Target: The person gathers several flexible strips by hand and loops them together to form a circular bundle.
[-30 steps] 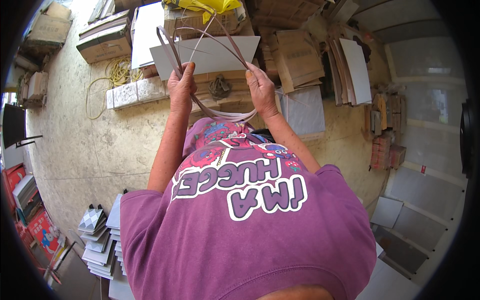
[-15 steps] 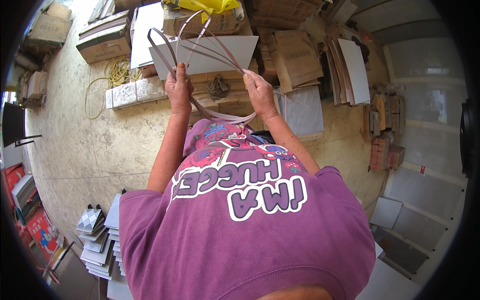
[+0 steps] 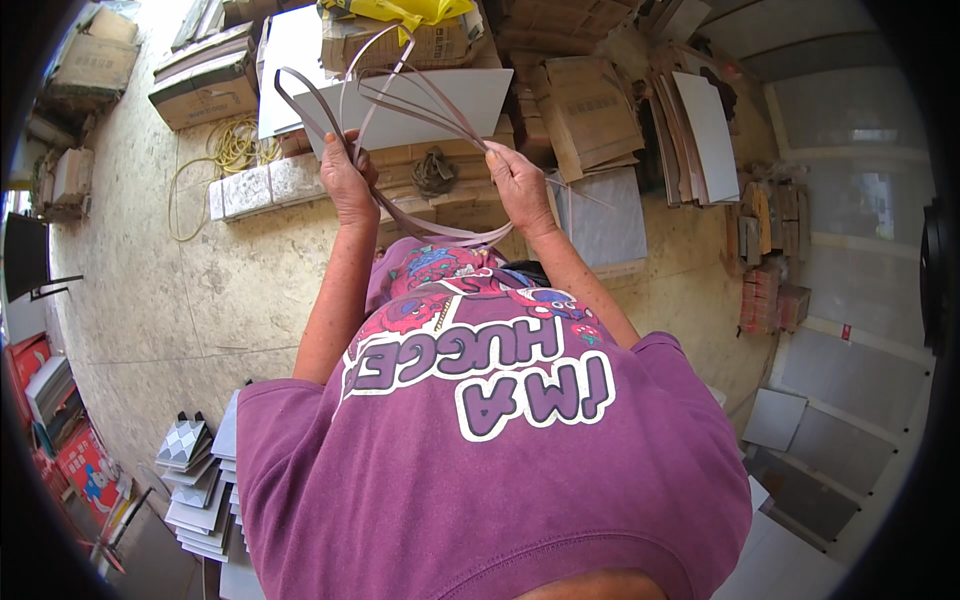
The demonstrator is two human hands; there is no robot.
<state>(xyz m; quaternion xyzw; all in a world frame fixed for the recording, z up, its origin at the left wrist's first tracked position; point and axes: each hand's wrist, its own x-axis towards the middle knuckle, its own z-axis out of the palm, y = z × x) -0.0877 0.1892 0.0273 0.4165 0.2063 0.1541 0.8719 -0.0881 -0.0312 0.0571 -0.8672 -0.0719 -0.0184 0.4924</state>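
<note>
Fingers [image 3: 493, 162] of the left hand [image 3: 347, 190] and right hand [image 3: 522, 190] pinch a looped, flat, mauve-brown, plastic-looking strap [image 3: 462, 238], at twelve o'clock from the purple printed shirt [image 3: 500, 490]. Probably light, springy and slick, it should handle best pinched where strands bunch.

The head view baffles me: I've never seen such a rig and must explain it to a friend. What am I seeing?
No machine here: just a person's bare left hand and bare right hand, filmed from above by a wide fisheye camera worn on the head, so straight edges bend. The purple short-sleeved T-shirt is the wearer's. Both hands hold looped, flat, pinkish-brown strapping. Beyond them is a flat white panel; to the left, coiled yellow cord lies on the pale floor.
</note>
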